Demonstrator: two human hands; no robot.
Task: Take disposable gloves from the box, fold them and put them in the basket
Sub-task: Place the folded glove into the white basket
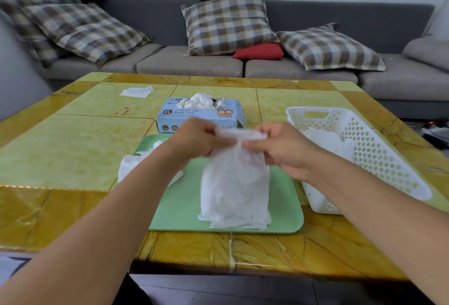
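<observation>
Pinching glove (234,183) top, both hands' grip: left hand (199,139), right hand (279,149); fingertips blurred.

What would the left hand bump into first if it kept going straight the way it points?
Probably the right hand: the left hand points rightward at it, both pinching the same glove top. Depth is hard to judge.

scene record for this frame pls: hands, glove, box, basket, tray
left hand: pinches top edge of held glove
right hand: pinches same edge
held glove: white, hangs over tray, lower end on it
box: blue, behind tray, gloves poking out the top
basket: white, right of tray, gloves inside
tray: green, more gloves at its left edge
</observation>
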